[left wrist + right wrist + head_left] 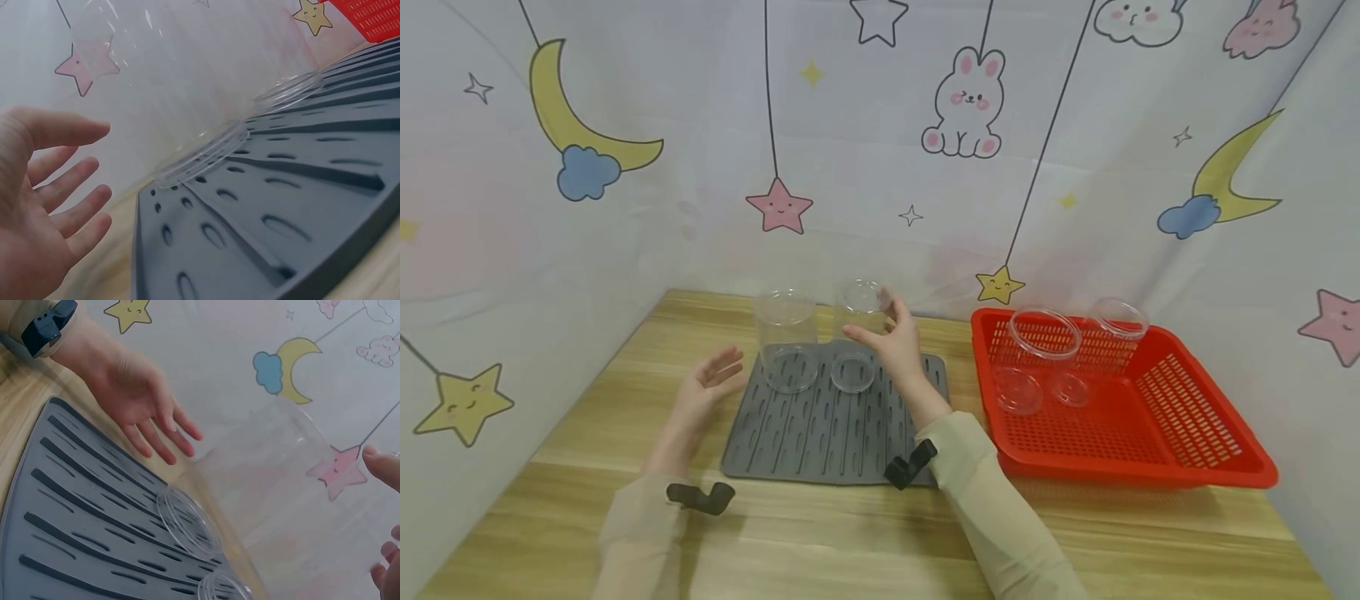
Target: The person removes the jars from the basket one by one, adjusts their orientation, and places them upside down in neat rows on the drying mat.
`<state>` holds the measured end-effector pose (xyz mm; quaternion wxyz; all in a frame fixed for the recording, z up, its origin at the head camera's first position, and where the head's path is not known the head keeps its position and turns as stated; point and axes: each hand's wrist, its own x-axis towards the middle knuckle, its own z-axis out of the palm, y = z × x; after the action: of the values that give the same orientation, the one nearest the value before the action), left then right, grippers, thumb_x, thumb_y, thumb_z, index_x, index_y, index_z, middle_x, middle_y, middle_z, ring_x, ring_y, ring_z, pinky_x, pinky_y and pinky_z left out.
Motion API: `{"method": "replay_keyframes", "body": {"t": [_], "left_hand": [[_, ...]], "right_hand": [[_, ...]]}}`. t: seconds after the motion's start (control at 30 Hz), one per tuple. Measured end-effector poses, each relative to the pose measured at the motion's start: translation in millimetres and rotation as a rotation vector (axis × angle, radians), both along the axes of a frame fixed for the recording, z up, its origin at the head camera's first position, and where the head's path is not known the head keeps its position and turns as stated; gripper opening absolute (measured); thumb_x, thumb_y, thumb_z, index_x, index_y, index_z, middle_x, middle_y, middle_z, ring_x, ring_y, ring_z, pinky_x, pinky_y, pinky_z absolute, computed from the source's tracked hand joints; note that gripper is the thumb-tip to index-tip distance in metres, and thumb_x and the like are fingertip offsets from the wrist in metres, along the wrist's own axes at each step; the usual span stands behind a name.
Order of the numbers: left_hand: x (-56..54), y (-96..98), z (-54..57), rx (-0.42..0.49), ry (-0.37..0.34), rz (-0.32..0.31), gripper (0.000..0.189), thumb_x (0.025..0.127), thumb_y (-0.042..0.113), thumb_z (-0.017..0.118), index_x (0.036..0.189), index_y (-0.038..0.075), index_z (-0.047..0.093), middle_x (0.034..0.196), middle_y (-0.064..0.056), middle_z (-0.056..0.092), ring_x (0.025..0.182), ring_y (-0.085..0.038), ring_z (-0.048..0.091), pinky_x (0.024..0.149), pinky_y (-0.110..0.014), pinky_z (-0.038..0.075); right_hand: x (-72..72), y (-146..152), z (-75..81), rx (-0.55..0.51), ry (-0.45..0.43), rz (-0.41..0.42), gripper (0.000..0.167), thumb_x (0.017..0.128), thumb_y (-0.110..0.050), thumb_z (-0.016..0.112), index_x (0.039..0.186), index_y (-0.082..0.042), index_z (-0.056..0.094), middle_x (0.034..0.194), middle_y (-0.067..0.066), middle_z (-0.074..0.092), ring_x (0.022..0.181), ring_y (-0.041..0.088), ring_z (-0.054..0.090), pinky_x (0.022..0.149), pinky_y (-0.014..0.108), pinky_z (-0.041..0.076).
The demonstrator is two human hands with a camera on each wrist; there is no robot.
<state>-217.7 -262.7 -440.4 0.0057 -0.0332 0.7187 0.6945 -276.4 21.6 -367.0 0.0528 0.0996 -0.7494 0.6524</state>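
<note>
Two clear plastic cups stand side by side on a grey ridged drying mat [820, 446], apparently rim down. My right hand [901, 346] is at the upper part of the right cup [859, 333], its thumb on the near side and its fingers curved round the far side. In the right wrist view only the thumb [382, 467] and some fingertips of that hand show at the right edge. To the left of the left cup [786, 333], my left hand [703, 387] is held with loosely spread fingers, apart from the cup and holding nothing.
A red plastic basket [1112, 475] with perforated walls stands right of the mat on the wooden table [790, 537]. Inside it are two more clear cups, one at the left [1037, 358] and one behind [1108, 333]. A patterned curtain [865, 242] hangs behind the table.
</note>
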Motion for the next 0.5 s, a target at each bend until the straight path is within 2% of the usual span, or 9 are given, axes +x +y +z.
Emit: {"method": "replay_keyframes", "body": {"t": [0.23, 0.4, 0.5], "left_hand": [[-2.9, -1.1, -10.7, -0.003, 0.019, -0.023, 0.069, 0.095, 0.002, 0.058, 0.152, -0.003, 0.020, 0.159, -0.024, 0.022, 0.146, -0.038, 0.026, 0.120, -0.053, 0.022], [-2.3, -2.0, -13.6, 0.010, 0.020, -0.036, 0.070, 0.095, 0.002, 0.057, 0.153, -0.003, 0.018, 0.160, -0.024, 0.020, 0.147, -0.040, 0.023, 0.121, -0.055, 0.018], [-1.5, -2.4, -14.6, -0.008, 0.020, -0.028, 0.070, 0.095, 0.002, 0.057, 0.153, -0.003, 0.019, 0.159, -0.023, 0.022, 0.146, -0.039, 0.024, 0.121, -0.049, 0.023]], "right_hand": [[-2.9, -1, -1.0, 0.026, -0.035, 0.019, 0.090, 0.080, -0.022, 0.082, 0.153, -0.016, 0.031, 0.156, 0.008, 0.036, 0.142, 0.027, 0.035, 0.115, 0.046, 0.035], [-6.5, -2, -3.2, 0.035, -0.040, 0.025, 0.090, 0.080, -0.023, 0.082, 0.154, -0.017, 0.030, 0.156, 0.008, 0.035, 0.142, 0.028, 0.035, 0.114, 0.046, 0.036], [-7.7, -2, -3.7, 0.034, -0.035, 0.030, 0.090, 0.080, -0.023, 0.081, 0.154, -0.016, 0.030, 0.156, 0.008, 0.036, 0.142, 0.028, 0.035, 0.114, 0.046, 0.036]]}}
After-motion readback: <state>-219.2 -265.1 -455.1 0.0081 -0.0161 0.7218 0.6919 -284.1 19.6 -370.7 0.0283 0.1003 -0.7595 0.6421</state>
